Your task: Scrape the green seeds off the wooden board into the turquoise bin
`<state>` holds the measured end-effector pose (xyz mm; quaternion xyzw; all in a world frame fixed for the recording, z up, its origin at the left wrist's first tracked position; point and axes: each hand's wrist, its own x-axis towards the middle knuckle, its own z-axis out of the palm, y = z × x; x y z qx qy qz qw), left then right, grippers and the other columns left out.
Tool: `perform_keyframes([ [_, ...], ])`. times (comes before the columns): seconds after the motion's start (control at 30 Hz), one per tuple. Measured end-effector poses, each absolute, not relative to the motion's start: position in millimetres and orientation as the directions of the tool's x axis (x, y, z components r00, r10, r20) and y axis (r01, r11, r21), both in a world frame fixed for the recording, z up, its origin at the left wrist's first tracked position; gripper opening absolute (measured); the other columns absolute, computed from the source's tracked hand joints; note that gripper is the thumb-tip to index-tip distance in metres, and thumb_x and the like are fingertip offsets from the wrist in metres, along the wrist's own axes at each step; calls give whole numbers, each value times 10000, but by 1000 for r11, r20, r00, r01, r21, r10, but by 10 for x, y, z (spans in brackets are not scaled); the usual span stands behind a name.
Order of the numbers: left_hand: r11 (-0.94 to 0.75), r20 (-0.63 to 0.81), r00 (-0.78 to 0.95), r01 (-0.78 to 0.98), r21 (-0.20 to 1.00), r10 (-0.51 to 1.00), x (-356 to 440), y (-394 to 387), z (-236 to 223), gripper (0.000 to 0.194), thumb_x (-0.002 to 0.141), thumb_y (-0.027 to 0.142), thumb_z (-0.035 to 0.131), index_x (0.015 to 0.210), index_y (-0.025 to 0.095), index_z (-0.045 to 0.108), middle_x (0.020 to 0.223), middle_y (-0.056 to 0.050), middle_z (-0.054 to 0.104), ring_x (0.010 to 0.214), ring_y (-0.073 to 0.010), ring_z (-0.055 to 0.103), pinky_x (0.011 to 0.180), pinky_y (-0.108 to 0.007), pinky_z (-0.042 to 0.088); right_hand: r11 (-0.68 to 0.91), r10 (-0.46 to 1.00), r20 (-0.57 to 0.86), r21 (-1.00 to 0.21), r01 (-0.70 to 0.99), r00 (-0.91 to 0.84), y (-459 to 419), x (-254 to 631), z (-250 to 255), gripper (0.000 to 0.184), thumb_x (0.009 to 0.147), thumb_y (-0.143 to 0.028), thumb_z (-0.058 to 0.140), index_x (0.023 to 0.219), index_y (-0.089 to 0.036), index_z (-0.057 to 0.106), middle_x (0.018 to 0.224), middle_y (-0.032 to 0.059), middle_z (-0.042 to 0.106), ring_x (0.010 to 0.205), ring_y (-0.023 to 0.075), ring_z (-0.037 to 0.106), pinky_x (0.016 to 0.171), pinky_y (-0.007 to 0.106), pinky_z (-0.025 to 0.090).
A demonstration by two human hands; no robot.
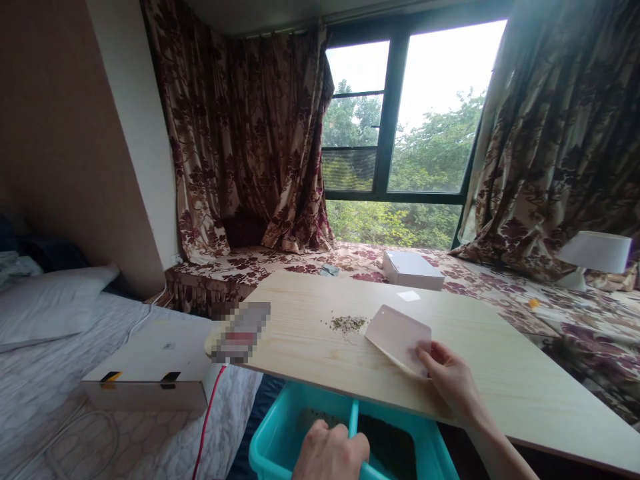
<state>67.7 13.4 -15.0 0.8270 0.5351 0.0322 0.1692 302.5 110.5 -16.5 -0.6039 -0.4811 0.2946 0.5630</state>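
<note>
Pale sheet: one thin, light-coloured sheet (397,333) with rounded corners and a small corner hole is seen at the wood-grained table (295,347), just beside the loose grains.
Right hand: the sheet is pinched at its near right edge between the thumb and fingers of the right hand (450,379), a narrow grip.
Left hand: the left hand (330,453) is closed over the teal bin, low in the view; whether the divider alone or the near rim too is gripped cannot be told.
Loose grains: a small heap of green and brown grains (347,324) is spread thinly on the table, with strays around it.
Teal bin: the bin (273,437) is placed below the table's near edge and split by a divider (354,417); dark, fine matter is seen in the right compartment.
Sheet's handling: it is judged light, smooth and springy, likely to be bent rather than broken; it is best held at the edge away from the grains, thumb above and fingers spread beneath.
Grains' handling: they are judged dry, very light and easily scattered, better gathered by a low, level edge than pinched.
Bin's handling: its plastic is judged fairly stiff, firmest at the rim.
</note>
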Motion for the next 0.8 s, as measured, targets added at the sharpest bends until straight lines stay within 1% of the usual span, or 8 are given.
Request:
perform_keyframes([
  [0.2,-411,-132,461,864,290,877,745,175,-105,330,806,50,414,942,207,670,894,-79,669,857,-258,611,851,-383,460,165,944,215,-964,208,249,1133,2766,-410,267,603,-412,665,740,-185,698,714,67,752,666,246,682,511,289,494],
  [0.33,-407,-159,457,873,269,875,771,190,-96,318,774,40,450,934,192,679,881,-96,679,833,-276,623,822,-390,471,171,960,203,-970,173,193,1129,2646,-515,308,599,-462,669,730,-186,704,696,68,746,608,229,666,424,261,452],
  [0.47,-396,-121,438,878,268,891,770,162,-70,255,766,80,489,901,187,676,852,-93,665,821,-277,615,800,-382,477,160,957,192,-975,158,216,1118,2698,-387,349,581,-475,683,755,-173,702,683,70,741,550,205,642,384,245,421],
  [0.57,-408,-115,449,874,265,886,768,152,-57,267,776,76,468,899,190,676,839,-85,661,809,-264,611,800,-370,474,144,955,188,-971,192,231,1134,2777,-316,354,585,-465,687,776,-168,701,680,71,738,557,208,646,403,254,444],
  [0.63,-405,-130,448,876,262,885,775,156,-53,282,782,75,459,915,192,678,851,-84,662,815,-262,609,806,-370,471,152,954,202,-963,220,223,1143,2790,-338,339,590,-471,685,756,-176,701,694,75,742,608,227,669,451,270,482],
  [0.7,-389,-151,436,883,263,887,785,163,-47,243,796,124,488,930,189,680,869,-90,664,833,-270,606,818,-380,468,174,951,224,-957,232,212,1131,2750,-387,329,596,-486,683,733,-187,700,704,77,744,671,247,687,516,284,517],
  [0.77,-365,-174,419,890,273,891,791,171,-35,193,798,230,558,938,184,683,889,-98,664,857,-285,601,840,-397,461,196,953,238,-956,221,186,1083,2665,-422,337,609,-506,683,728,-192,698,709,75,743,705,256,692,563,296,533],
  [0.8,-356,-186,414,891,281,891,790,176,-27,208,789,289,596,945,183,683,901,-100,665,870,-291,599,857,-406,455,200,959,235,-958,208,161,1044,2614,-424,346,615,-516,684,731,-191,696,715,75,744,713,259,691,574,301,536],
])
